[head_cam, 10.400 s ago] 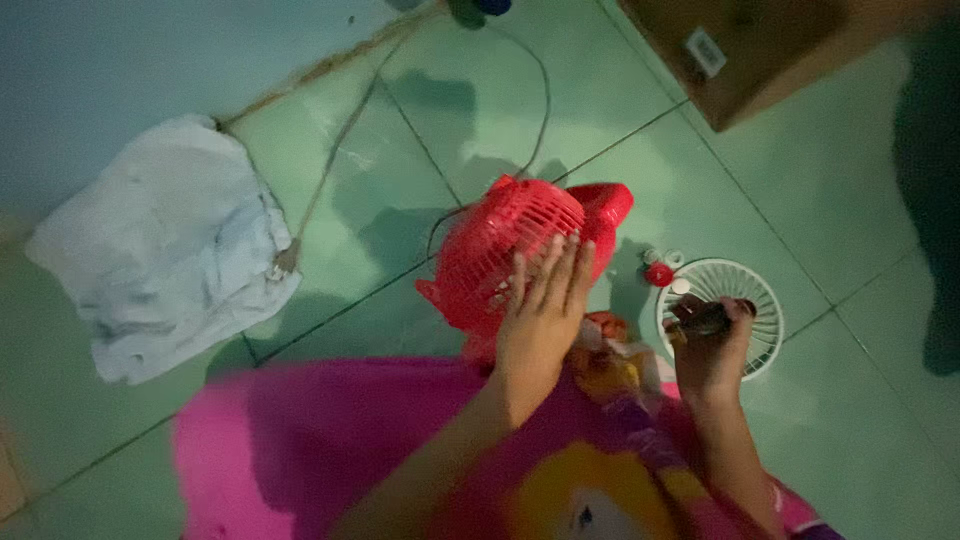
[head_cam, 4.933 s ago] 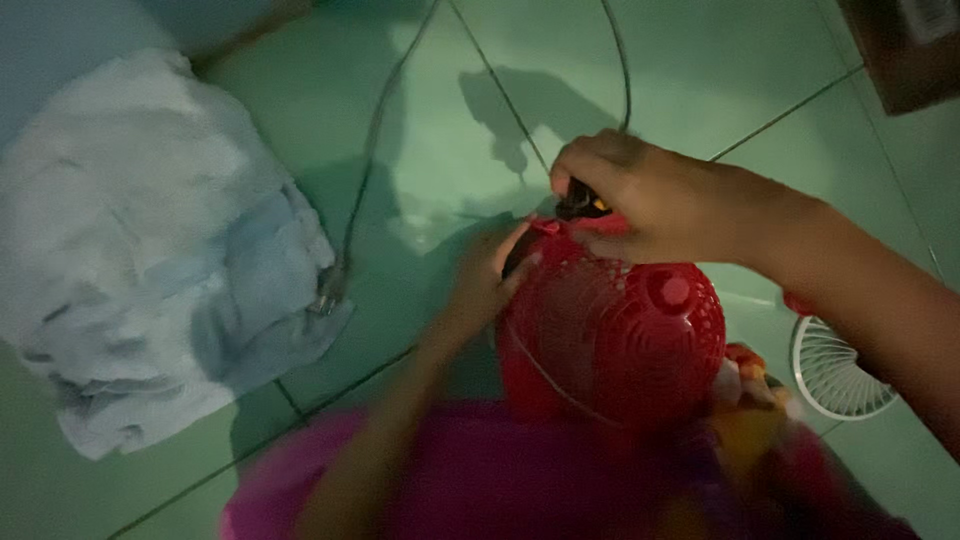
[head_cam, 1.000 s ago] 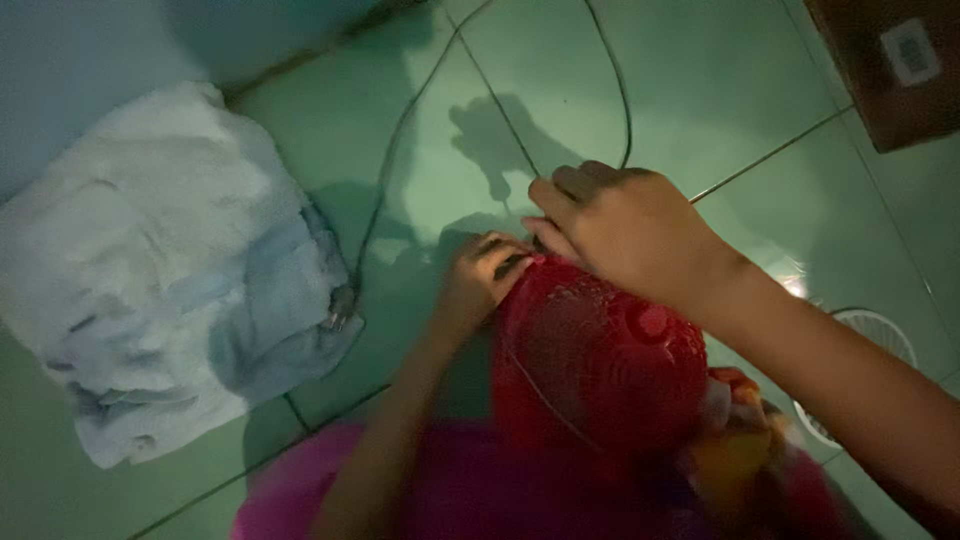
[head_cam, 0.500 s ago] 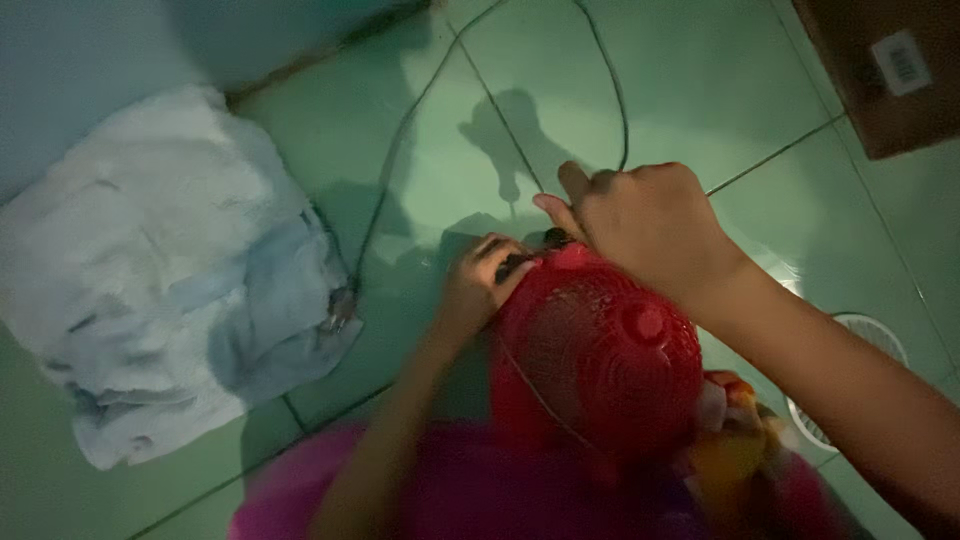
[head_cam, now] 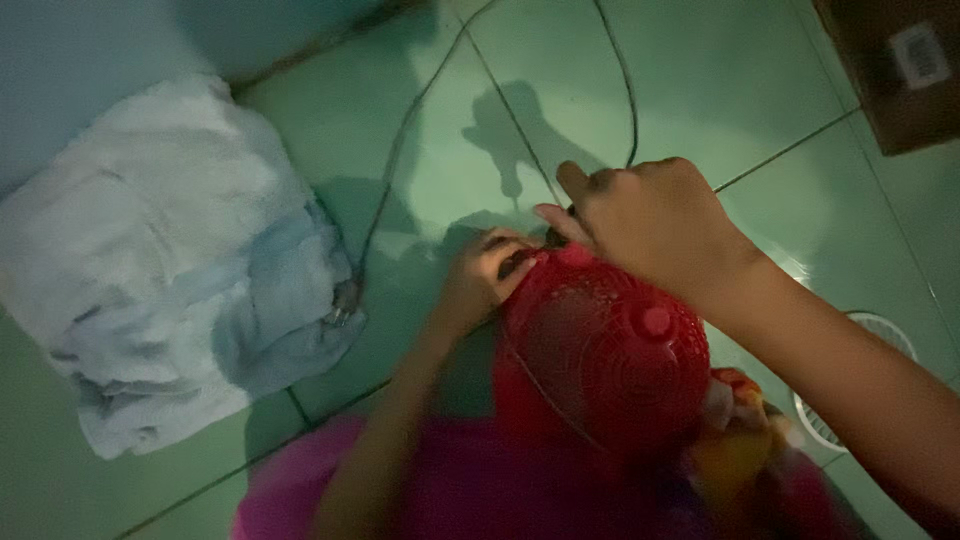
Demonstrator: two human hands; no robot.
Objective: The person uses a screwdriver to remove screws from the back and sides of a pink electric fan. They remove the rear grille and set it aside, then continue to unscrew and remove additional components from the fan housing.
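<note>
While both hands grip its rim, left hand (head_cam: 478,282), right hand (head_cam: 640,225), red fan (head_cam: 598,352).

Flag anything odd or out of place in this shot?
The white round fan grille lies loose on the green tiled floor, apart from the red plastic fan that both hands grip at its top edge. A crumpled white cloth lies beside a cable.
</note>
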